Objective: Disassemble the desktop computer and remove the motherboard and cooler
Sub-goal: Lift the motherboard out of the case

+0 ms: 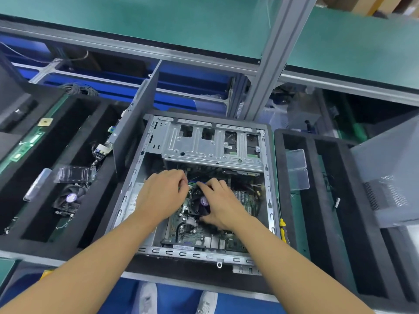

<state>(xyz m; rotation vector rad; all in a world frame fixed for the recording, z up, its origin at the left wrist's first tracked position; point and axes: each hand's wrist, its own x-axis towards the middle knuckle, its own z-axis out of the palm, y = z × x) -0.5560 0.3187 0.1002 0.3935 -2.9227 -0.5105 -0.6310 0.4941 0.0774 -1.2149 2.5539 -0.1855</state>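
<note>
Forearms [95,257] are reached into the open case [204,254]. Right hand [221,206] is spanned over the cooler [199,203], fingertips at the far edge, thumb at the near edge. Left hand [163,191] is curled at the cooler's far-left corner; what it pinches cannot be told. Cooler is seated on the motherboard [204,239], mid-case. Judgement: fasteners should be released evenly, the fan lead unplugged, and the lift kept straight.

Bright, even overhead light; soft shadows. The silver sheet-metal drive cage [204,143] at 12 o'clock carries a mild sheen; the black square fan cooler [197,206] at centre sits dim, and black foam trays [279,159] at 9 and 3 o'clock swallow detail. Wide-angle bowing bends the green-topped bench shelf [158,26] toward 11 and 1 o'clock.
</note>
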